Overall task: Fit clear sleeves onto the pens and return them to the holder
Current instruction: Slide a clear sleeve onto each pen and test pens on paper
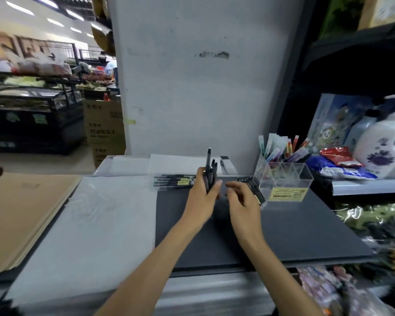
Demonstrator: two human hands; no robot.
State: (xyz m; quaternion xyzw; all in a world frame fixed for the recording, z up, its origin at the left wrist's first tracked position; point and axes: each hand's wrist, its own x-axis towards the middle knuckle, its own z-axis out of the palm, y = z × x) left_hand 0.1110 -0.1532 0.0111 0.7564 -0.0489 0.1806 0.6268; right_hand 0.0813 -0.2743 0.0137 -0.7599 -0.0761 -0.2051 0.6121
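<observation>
Two bare forearms (160, 258) reach in from below, side by side over the surface. The left grip (202, 193) is wrapped round a bundle of dark pens (211, 172), fingers curled about the barrels; the pens stand upright, and one pokes higher than the rest. The right grip (243, 197) hangs just beside it with loosely curled fingers holding nothing, between the bundle and the holder (283, 182).

The holder is a clear box with a yellow label on its front, standing on a dark mat (294, 224). Its front compartments look bare, while coloured pens (281, 147) lean out of the back one. Touching or nearly touching the holder's left wall lies a loose clutch of black pens (253, 187) – I cannot tell whether these are sleeved. Further left of the holder, beyond the left grip, a flat row of pens (176, 180) lies on its side with small yellow labels showing.

Well left of the holder, a pale sheet (96, 213) covers the surface, and past that sits a stack of brown card (21, 213). Behind the holder rises a scuffed white wall (192, 87) – and to the holder's right, on a shelf, stands a white pump bottle (381, 144).
</observation>
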